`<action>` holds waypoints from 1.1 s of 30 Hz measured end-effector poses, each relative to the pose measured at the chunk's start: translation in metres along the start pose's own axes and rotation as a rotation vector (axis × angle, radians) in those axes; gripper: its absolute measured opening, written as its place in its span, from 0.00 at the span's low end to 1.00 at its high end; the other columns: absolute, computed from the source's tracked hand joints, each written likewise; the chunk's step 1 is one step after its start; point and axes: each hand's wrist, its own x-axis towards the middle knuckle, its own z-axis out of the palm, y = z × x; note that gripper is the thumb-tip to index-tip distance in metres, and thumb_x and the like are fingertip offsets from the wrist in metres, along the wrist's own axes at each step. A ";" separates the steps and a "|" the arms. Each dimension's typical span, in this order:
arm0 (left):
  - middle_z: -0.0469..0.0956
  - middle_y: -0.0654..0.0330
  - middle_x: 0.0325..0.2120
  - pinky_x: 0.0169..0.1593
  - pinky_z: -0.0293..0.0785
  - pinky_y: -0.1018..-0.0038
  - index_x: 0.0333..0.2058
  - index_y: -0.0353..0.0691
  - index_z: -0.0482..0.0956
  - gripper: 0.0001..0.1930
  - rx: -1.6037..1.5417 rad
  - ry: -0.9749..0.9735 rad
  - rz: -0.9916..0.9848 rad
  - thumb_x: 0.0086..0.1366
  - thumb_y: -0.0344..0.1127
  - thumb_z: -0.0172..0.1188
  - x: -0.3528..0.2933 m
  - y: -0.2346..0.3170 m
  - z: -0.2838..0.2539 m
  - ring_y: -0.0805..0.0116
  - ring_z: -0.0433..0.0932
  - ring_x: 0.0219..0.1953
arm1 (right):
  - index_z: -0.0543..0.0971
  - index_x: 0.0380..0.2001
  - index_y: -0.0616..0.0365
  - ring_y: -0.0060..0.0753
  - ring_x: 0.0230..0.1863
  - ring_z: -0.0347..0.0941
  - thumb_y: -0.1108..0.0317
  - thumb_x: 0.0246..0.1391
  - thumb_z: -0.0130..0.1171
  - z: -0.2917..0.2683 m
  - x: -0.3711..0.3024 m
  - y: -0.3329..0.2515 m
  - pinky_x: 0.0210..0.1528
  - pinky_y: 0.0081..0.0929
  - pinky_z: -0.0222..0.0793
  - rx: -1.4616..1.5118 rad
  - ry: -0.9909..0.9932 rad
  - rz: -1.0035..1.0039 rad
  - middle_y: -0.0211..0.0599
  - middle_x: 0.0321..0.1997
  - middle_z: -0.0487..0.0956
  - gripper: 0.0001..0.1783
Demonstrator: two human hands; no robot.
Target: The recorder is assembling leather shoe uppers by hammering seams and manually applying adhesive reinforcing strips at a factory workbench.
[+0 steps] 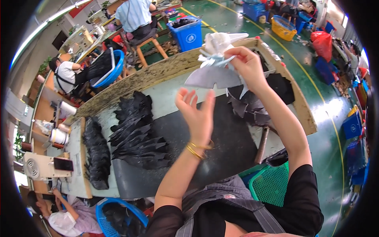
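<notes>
My right hand (pixel 248 67) is raised over the far side of the workbench, thumb and fingers pinched on crumpled pale strips (pixel 215 60). Right under the strips is a grey half-moon piece (pixel 211 78) with a small notch in its lower edge; whether it is joined to the strips I cannot tell. My left hand (pixel 197 114) is just below this piece, fingers apart and nothing seen in them, the thumb near the notch. Overlapping dark pieces (pixel 250 108) lie beneath my right forearm. Black cut pieces (pixel 136 132) lie in a fanned row at the left.
A black mat (pixel 205 146) covers the middle of the bench, inside a raised wooden rim (pixel 169 63). Another black stack (pixel 96 152) lies farther left. A wooden-handled tool (pixel 261 146) is at the right, above a green basket (pixel 270 183). Co-workers sit at the left and beyond.
</notes>
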 end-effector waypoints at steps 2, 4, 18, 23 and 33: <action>0.75 0.60 0.45 0.51 0.71 0.72 0.47 0.35 0.71 0.16 -0.156 -0.176 -0.167 0.64 0.30 0.67 0.036 0.022 -0.022 0.72 0.74 0.46 | 0.81 0.42 0.62 0.15 0.35 0.76 0.76 0.59 0.60 0.035 -0.008 0.019 0.35 0.14 0.66 0.223 -0.113 0.008 0.28 0.35 0.82 0.08; 0.78 0.60 0.41 0.47 0.77 0.74 0.45 0.35 0.74 0.11 -0.099 -0.187 -0.233 0.66 0.29 0.64 0.050 0.021 -0.045 0.73 0.77 0.39 | 0.80 0.43 0.63 0.15 0.35 0.76 0.76 0.59 0.61 0.069 -0.014 0.033 0.36 0.15 0.67 0.329 -0.052 0.032 0.29 0.35 0.81 0.09; 0.78 0.57 0.46 0.52 0.75 0.74 0.39 0.37 0.72 0.05 -0.042 -0.131 0.024 0.70 0.29 0.59 0.047 0.040 -0.124 0.73 0.76 0.47 | 0.80 0.39 0.65 0.19 0.35 0.76 0.73 0.59 0.62 0.131 0.007 0.117 0.38 0.18 0.71 0.209 0.108 0.252 0.31 0.33 0.81 0.07; 0.78 0.54 0.50 0.54 0.76 0.69 0.39 0.36 0.72 0.06 0.373 -0.226 0.374 0.66 0.20 0.57 0.065 0.043 -0.121 0.65 0.78 0.49 | 0.84 0.35 0.64 0.26 0.37 0.78 0.59 0.63 0.57 0.108 -0.005 0.124 0.38 0.29 0.73 0.410 -0.057 0.596 0.36 0.33 0.83 0.17; 0.79 0.57 0.45 0.49 0.78 0.68 0.38 0.37 0.83 0.10 1.080 -0.593 0.986 0.55 0.27 0.63 -0.007 -0.002 -0.091 0.59 0.81 0.46 | 0.75 0.55 0.62 0.25 0.44 0.73 0.47 0.55 0.65 0.088 -0.060 0.053 0.44 0.29 0.73 -0.203 -0.467 0.324 0.39 0.48 0.77 0.34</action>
